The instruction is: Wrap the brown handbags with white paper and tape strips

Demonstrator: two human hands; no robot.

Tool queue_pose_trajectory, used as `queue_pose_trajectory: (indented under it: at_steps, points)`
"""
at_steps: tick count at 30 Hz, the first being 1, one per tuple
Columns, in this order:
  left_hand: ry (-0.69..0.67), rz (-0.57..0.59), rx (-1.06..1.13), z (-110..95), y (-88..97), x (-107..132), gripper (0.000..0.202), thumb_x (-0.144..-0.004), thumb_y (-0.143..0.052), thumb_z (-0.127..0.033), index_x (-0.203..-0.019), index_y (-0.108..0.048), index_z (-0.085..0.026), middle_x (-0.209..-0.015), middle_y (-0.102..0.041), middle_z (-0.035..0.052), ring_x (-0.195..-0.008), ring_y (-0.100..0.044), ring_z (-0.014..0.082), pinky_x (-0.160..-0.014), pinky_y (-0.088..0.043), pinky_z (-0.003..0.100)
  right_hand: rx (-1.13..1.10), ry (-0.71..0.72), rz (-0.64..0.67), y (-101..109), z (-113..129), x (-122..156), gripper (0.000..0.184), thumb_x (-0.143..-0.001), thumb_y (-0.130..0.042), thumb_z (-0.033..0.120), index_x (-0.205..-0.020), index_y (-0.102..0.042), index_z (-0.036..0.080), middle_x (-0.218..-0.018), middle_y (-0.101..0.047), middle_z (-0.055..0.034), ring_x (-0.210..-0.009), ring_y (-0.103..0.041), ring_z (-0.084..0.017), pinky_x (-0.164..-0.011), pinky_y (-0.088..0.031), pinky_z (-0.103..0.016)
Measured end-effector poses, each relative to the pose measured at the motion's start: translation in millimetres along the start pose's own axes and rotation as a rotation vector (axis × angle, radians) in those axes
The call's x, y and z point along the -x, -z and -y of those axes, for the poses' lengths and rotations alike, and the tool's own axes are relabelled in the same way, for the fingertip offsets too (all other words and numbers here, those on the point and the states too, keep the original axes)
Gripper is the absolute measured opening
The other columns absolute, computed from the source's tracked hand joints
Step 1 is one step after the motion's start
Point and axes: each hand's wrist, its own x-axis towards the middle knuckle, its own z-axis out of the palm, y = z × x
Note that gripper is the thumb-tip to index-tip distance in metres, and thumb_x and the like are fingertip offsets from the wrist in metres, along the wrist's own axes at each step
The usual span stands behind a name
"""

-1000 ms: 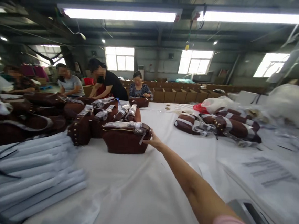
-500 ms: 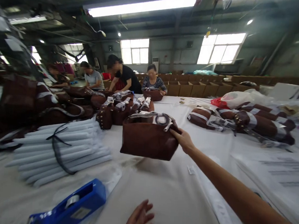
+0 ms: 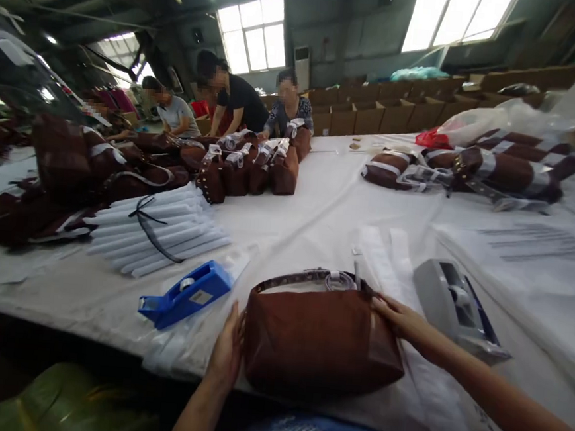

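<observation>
A brown handbag [image 3: 320, 334] with a wrapped strap lies on the white table [image 3: 311, 224] right at its near edge. My left hand [image 3: 228, 350] rests flat against the bag's left side, fingers stretched upward. My right hand [image 3: 399, 317] grips the bag's upper right corner, fingers curled over it. A blue tape dispenser [image 3: 184, 294] lies just left of my left hand. A grey tape dispenser [image 3: 452, 308] stands just right of my right hand.
A bundle of white paper-wrapped rolls [image 3: 159, 229] tied with black cord lies at mid left. More brown bags [image 3: 251, 169] stand in a row farther back, others are piled at far left [image 3: 61, 178] and right [image 3: 475, 170]. Several people [image 3: 237, 98] work at the far end. Printed sheets [image 3: 529, 244] lie at right.
My right hand has pulled the brown bag from the middle of the table to the near edge. My left hand has come up against the bag's left side. The view has tilted down.
</observation>
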Motion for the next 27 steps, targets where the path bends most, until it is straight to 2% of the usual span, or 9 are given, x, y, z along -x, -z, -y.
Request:
queue_pose_trajectory:
  at_steps: [2,3,6,8,10,12,18,22,27]
  points:
    - [-0.247,-0.062,-0.278,-7,5.8,9,0.063,-0.095,-0.054,-0.052,-0.151,-0.036,-0.029,-0.157,-0.04,0.0078,-0.143,-0.04,0.0267,-0.117,-0.035,0.047,0.231,0.27,-0.196,2,1,21,0.066,-0.089,-0.056,0.061,-0.143,-0.052,0.022,-0.141,-0.059,-0.0138,-0.126,-0.058,-0.034,-0.105,-0.049,-0.05]
    - [-0.397,-0.032,-0.442,-12,6.0,16,0.062,-0.096,-0.054,-0.053,-0.151,-0.038,-0.029,-0.157,-0.04,0.0071,-0.144,-0.038,0.0258,-0.119,-0.033,0.047,0.347,0.435,-0.232,1,6,33,0.064,-0.092,-0.054,0.057,-0.145,-0.05,0.022,-0.145,-0.054,-0.013,-0.131,-0.053,-0.034,-0.11,-0.044,-0.051]
    - [-0.806,0.28,-1.008,-22,-3.6,43,0.059,-0.093,-0.059,-0.051,-0.146,-0.046,-0.028,-0.153,-0.046,0.0071,-0.144,-0.038,0.0264,-0.122,-0.027,0.05,0.66,0.897,-0.065,-11,24,67,0.067,-0.092,-0.059,0.051,-0.151,-0.04,0.026,-0.154,-0.044,-0.0081,-0.143,-0.039,-0.031,-0.12,-0.032,-0.051]
    - [-0.985,0.49,-1.332,-21,-14.5,60,0.076,-0.084,-0.072,-0.05,-0.15,-0.04,-0.027,-0.156,-0.042,0.0091,-0.146,-0.035,0.0297,-0.121,-0.027,0.054,0.839,1.066,0.097,-27,30,80,0.085,-0.085,-0.069,0.051,-0.156,-0.029,0.026,-0.158,-0.039,-0.0077,-0.147,-0.031,-0.031,-0.122,-0.026,-0.053]
    - [-1.09,0.578,-1.554,-13,-23.4,69,0.1,-0.072,-0.084,-0.044,-0.155,-0.03,-0.027,-0.161,-0.031,0.0124,-0.148,-0.029,0.0336,-0.119,-0.03,0.058,0.976,1.12,0.15,-41,27,82,0.101,-0.079,-0.077,0.049,-0.158,-0.021,0.024,-0.161,-0.031,-0.0087,-0.149,-0.025,-0.033,-0.123,-0.021,-0.056]
    - [-1.143,0.568,-1.681,-3,-27.4,69,0.109,-0.066,-0.089,-0.033,-0.156,-0.027,-0.027,-0.162,-0.026,0.0139,-0.148,-0.028,0.0351,-0.117,-0.033,0.058,1.052,1.107,0.118,-52,19,76,0.105,-0.077,-0.079,0.043,-0.159,-0.017,0.023,-0.163,-0.025,-0.0092,-0.15,-0.022,-0.033,-0.122,-0.023,-0.057]
    - [-1.382,0.431,-1.671,27,-14.9,47,0.072,-0.086,-0.061,-0.011,-0.152,-0.037,-0.028,-0.155,-0.041,0.0082,-0.141,-0.042,0.031,-0.113,-0.041,0.054,1.103,1.177,-0.105,-65,-12,59,0.08,-0.088,-0.066,0.021,-0.157,-0.026,0.028,-0.159,-0.035,-0.0056,-0.144,-0.037,-0.031,-0.113,-0.042,-0.053]
    - [-1.589,0.334,-1.55,49,-5.0,35,0.062,-0.093,-0.042,-0.003,-0.148,-0.043,-0.031,-0.149,-0.049,0.0038,-0.137,-0.048,0.0277,-0.11,-0.044,0.051,1.072,1.239,-0.256,-77,-34,57,0.066,-0.094,-0.047,0.007,-0.153,-0.034,0.031,-0.153,-0.045,-0.0023,-0.14,-0.043,-0.026,-0.111,-0.045,-0.048]
    - [-1.602,0.355,-1.469,64,2.8,21,0.057,-0.098,-0.04,-0.007,-0.149,-0.041,-0.033,-0.144,-0.055,0.0017,-0.135,-0.05,0.0259,-0.111,-0.044,0.049,0.952,1.255,-0.372,-92,-51,51,0.057,-0.098,-0.042,0.007,-0.147,-0.045,0.035,-0.144,-0.055,0.0005,-0.136,-0.048,-0.024,-0.112,-0.045,-0.047]
